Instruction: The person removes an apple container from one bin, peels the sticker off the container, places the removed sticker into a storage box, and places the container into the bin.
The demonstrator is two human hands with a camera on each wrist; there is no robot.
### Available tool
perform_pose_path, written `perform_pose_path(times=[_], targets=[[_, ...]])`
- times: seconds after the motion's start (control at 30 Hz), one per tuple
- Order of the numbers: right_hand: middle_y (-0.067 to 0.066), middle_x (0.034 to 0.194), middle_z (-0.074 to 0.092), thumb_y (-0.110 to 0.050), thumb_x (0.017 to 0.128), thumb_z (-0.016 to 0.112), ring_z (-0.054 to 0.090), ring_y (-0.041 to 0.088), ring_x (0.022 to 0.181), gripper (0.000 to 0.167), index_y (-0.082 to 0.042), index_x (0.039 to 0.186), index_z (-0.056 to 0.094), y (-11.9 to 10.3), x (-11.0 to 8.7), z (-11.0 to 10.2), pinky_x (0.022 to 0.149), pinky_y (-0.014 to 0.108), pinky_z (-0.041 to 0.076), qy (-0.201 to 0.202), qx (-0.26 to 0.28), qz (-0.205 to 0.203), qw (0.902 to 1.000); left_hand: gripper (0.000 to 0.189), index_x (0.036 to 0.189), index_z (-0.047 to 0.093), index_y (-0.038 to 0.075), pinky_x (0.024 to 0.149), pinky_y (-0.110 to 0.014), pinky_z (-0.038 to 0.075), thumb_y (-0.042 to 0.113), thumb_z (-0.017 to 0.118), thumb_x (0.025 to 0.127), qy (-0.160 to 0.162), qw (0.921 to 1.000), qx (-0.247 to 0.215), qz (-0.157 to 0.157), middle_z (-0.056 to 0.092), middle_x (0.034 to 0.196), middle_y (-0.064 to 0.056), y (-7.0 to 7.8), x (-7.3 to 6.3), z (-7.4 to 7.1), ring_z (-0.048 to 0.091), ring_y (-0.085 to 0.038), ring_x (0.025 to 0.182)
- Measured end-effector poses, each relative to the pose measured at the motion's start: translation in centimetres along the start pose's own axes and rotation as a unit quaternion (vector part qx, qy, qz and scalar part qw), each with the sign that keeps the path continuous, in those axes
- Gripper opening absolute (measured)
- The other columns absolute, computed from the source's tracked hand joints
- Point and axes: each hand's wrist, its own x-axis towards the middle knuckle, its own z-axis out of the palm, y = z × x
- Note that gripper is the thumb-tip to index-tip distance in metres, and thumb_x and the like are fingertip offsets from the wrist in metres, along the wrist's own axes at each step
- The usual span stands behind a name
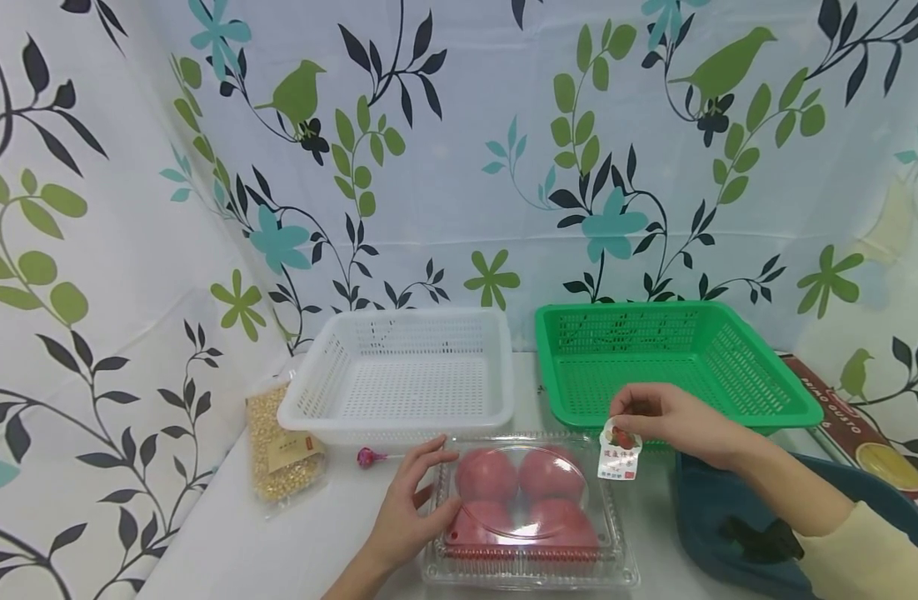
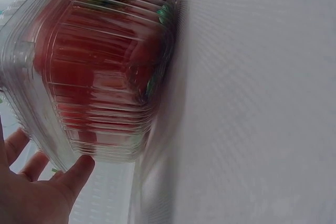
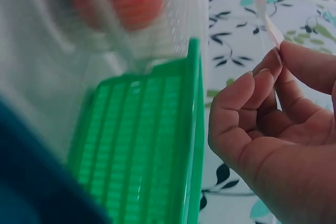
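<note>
In the head view, a clear plastic clamshell box (image 1: 534,575) with several red tomatoes (image 1: 552,475) stands on the white table, its lid down. My left hand (image 1: 410,504) rests against the box's left side, the thumb on the lid's edge and the fingers at the rim. The left wrist view shows these fingers (image 2: 79,174) touching the ribbed wall. Above the box's right back corner, my right hand (image 1: 672,421) pinches a white label (image 1: 619,454) with a red picture between thumb and forefinger. In the right wrist view, the label (image 3: 273,31) appears edge-on.
Behind the box stand a white basket (image 1: 320,379) and a green basket (image 1: 545,354). At left lie a bag of yellow kernels (image 1: 279,442) and a lollipop (image 1: 367,457). A dark blue tub (image 1: 699,517) holding a black object (image 1: 766,540) and a brown package (image 1: 841,408) are at right.
</note>
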Motion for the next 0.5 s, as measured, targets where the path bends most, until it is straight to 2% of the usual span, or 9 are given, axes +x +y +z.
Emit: perform_pose_path(times=[0.27,0.5], targets=[[0.016,0.086,0.061,-0.012,0.105,0.054,0.06,0.027,0.078,0.017,0.005,0.106,0.057,1.3,-2.5,-2.4,0.069,0.041,0.052,-0.031,0.017,0.002,0.9994,0.051,0.132,0.061,0.017,0.093,-0.072,0.043,0.011,0.075,0.084,-0.001,1.0,-0.005,-0.005,0.039,0.154,-0.011,0.2,0.0,0.0,0.036,-0.044,0.138],[0.017,0.088,0.061,-0.008,0.107,0.048,0.06,0.026,0.08,0.013,0.002,0.107,0.057,2.6,-5.0,-4.9,0.068,0.039,0.05,-0.049,-0.001,0.012,0.9987,0.05,0.132,0.061,0.017,0.094,-0.072,0.043,0.011,0.075,0.085,0.0,1.0,-0.002,-0.006,0.039,0.153,-0.011,0.1,0.0,0.0,0.036,-0.045,0.138]])
